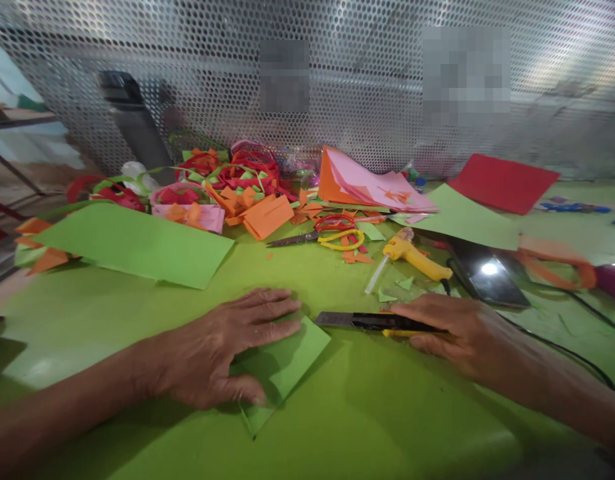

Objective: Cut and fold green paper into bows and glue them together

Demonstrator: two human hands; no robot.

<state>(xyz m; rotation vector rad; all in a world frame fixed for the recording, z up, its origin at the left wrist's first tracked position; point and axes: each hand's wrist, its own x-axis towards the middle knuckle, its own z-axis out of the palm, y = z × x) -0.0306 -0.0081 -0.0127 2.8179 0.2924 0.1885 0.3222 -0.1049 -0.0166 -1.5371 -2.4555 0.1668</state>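
Observation:
My left hand (227,347) lies with its fingers spread over a folded piece of green paper (300,360), pressing it against the green tabletop (387,413). Part of the paper is hidden beneath the palm. My right hand (452,333) grips a black utility knife (374,321) with a yellow part along its lower side. The knife's grey blade points left, its tip close to the paper's upper corner. Beyond the knife lies a yellow glue gun (412,257) with a clear glue stick. Scissors with red and yellow handles (340,233) rest farther back.
A large green sheet (137,240) lies at the left. Behind are orange paper pieces (267,215), pink sheets (372,183), a red sheet (504,181) and a dark bottle (140,127) against a perforated metal panel (347,87). A phone (492,277) and a black cable (562,343) lie right.

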